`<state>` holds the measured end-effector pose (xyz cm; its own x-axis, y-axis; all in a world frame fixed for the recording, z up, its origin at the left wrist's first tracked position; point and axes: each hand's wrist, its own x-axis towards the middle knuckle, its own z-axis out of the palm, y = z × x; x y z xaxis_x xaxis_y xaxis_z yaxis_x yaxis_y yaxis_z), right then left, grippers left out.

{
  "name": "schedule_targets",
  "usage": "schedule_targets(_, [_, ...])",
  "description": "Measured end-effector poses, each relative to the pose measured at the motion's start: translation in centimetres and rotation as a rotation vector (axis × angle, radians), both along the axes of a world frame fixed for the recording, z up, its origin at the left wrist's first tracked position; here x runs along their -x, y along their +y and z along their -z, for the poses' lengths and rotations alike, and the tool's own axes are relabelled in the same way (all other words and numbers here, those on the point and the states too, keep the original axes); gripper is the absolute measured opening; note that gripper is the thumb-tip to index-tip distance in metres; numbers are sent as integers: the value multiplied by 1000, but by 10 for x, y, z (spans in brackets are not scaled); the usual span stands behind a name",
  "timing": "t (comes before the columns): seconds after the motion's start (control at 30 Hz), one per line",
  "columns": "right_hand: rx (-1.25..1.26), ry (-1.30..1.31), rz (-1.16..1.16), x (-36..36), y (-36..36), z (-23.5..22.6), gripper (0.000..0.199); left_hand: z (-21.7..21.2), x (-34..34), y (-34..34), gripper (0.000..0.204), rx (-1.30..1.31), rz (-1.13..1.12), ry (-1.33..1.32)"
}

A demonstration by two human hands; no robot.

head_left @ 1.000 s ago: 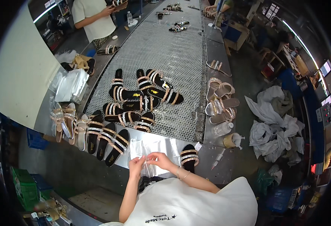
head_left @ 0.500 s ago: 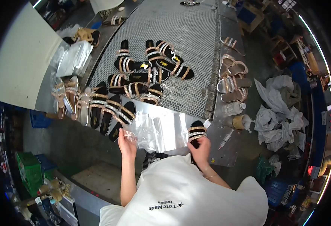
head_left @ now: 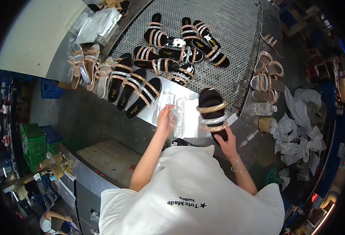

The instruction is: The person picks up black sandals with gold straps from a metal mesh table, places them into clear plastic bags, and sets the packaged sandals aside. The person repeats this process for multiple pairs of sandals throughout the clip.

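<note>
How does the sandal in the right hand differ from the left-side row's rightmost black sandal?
The held sandal is raised in the right hand; the row sandal lies untouched. The held sandal's far end leans left; the row sandal's leans right. Both have black footbeds with gold and silver bands.

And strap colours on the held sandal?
Gold, silver and pinkish-gold straps, best in the head view.

Held sandal (head_left: 210, 98): one
Sandals (head_left: 170, 51) on mesh (head_left: 235, 33): about nine
Left sandals (head_left: 125, 96): minimum six
Right sandals (head_left: 276, 85): minimum four
Bottle (head_left: 263, 109): one
Syringe (head_left: 248, 139): one
</note>
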<state>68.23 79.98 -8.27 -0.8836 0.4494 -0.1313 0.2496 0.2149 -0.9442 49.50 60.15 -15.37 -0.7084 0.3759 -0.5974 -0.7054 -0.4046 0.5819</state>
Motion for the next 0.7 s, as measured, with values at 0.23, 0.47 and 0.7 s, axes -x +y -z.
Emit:
schedule_targets(0.23, [-706,-363,-606,41,28,47,35,36,4,5,27,460,171,172])
schedule_targets(0.47, [-462,-332,-551,70,9,23,37,-35,8,12,13,716,566,1681])
schedule_targets(0.7, [945,-322,-48,110,-28,9,38,-112,-6,6,22,650,585,1893])
